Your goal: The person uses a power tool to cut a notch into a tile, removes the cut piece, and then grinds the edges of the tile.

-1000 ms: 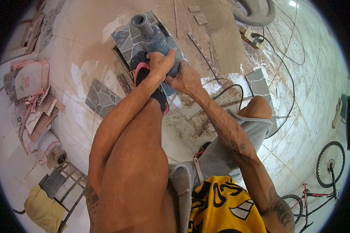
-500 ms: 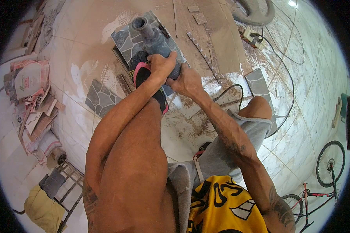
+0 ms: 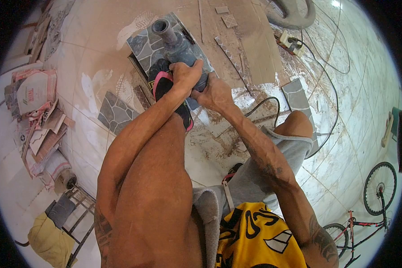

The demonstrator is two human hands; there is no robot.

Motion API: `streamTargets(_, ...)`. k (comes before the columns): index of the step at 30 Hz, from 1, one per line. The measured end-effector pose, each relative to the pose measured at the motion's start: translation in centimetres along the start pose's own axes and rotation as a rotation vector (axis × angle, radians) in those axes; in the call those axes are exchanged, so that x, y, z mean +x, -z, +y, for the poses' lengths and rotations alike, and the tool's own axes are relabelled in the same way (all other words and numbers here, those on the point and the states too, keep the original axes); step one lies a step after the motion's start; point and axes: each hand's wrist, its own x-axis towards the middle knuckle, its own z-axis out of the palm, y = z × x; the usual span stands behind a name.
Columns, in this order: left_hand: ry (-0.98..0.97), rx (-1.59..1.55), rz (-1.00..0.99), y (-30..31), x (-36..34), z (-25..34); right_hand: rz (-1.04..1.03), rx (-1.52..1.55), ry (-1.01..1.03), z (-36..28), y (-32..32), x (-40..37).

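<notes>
A dusty grey handheld tile cutter (image 3: 182, 50), with a round open tube on its far end, rests on a stone-patterned tile (image 3: 140, 47). My left hand (image 3: 186, 77) is wrapped over its near side. Close beside it, my right hand (image 3: 213, 95) grips the rear of the cutter, fingers curled round it. My foot in a black and pink flip-flop (image 3: 163, 85) presses on the tile next to the cutter. The blade is hidden from this angle. From near my right hand a black cable (image 3: 272, 99) runs off to the right.
Tile pieces lie left (image 3: 116, 111) and right (image 3: 295, 94), with thin strips (image 3: 232, 62) farther out. Cardboard (image 3: 259, 49) covers part of the dusty floor. A power strip (image 3: 290, 43) with a plug, torn sacks (image 3: 35, 94), a metal rack (image 3: 78, 214) and a bicycle (image 3: 353, 223) stand around.
</notes>
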Motion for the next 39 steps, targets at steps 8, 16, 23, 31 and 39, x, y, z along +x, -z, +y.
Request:
streamTargets(8,-0.014,0.001,-0.06,-0.1,0.2,-0.9,-0.036,0.002,-0.033,-0.3,0.5,-0.5)
streamTargets(16,0.044,-0.067,-0.205,1.2,-1.4,0.5,-0.037,0.006,-0.029,-0.6,1.3,-1.4)
streamTargets(23,-0.021,-0.032,-0.106,-0.2,-0.5,-1.7,-0.052,0.016,-0.045,-0.2,0.9,-1.5)
streamTargets(31,-0.025,-0.11,-0.104,-0.5,-0.4,-1.9,-0.005,-0.021,-0.007,0.1,0.5,-1.4)
streamTargets(39,-0.006,-0.111,-0.104,-0.8,-0.1,-2.4,-0.025,-0.014,-0.013,0.0,0.7,-1.6)
